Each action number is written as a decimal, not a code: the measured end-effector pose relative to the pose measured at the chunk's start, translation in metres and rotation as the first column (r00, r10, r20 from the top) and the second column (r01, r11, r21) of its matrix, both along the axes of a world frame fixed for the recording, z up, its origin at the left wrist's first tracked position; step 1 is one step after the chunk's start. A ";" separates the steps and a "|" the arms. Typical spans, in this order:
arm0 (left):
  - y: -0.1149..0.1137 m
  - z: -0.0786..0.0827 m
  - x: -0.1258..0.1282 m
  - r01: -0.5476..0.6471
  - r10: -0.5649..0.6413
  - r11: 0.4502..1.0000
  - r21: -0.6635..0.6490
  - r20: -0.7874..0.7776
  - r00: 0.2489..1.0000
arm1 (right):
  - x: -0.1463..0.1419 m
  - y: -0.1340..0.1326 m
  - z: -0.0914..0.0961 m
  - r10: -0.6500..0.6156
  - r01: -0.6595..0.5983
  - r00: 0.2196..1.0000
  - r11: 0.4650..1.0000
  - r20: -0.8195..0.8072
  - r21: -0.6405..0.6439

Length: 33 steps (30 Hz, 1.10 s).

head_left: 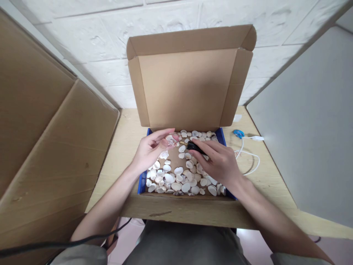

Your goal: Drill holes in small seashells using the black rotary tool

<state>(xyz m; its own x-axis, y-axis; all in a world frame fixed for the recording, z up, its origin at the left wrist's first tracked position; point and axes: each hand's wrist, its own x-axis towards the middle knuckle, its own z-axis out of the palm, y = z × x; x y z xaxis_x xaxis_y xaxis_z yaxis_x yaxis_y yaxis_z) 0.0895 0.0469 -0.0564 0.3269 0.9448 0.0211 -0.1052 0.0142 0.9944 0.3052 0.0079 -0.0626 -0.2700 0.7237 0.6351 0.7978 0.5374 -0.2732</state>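
Note:
Over the open cardboard box (142, 182), my left hand (150, 149) pinches a pinkish-white seashell (171, 140) between thumb and fingers. My right hand (219, 160) is wrapped around a short black tool (195, 147). A thin brass-coloured tip (183, 142) sticks out of the tool and points left at the shell; I cannot tell whether it touches. Below both hands, many white and cream seashells (178, 170) lie spread in the box, with bare cardboard showing in the middle.
The box's brown lid (184, 84) stands raised against the white brick wall (171, 18). A white cable (249, 172) and a small blue object (238, 133) lie on the wooden table (275, 198) at right. A cardboard panel (63, 154) and a grey panel (309, 121) flank the space.

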 end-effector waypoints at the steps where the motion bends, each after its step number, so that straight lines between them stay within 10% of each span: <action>1: 0.000 0.001 0.000 0.000 0.000 1.000 -0.001 -0.022 1.000 | 0.000 0.000 0.000 0.004 -0.004 1.000 1.000 0.004 0.002; 24: 0.003 0.002 -0.002 0.045 -0.038 0.997 0.056 -0.112 0.993 | 0.005 0.001 0.003 0.016 -0.033 0.982 0.996 0.189 0.085; 33: 0.003 -0.002 -0.003 0.029 -0.021 0.998 0.054 -0.153 0.988 | 0.002 -0.002 -0.004 0.100 -0.109 0.994 0.956 -0.044 -0.272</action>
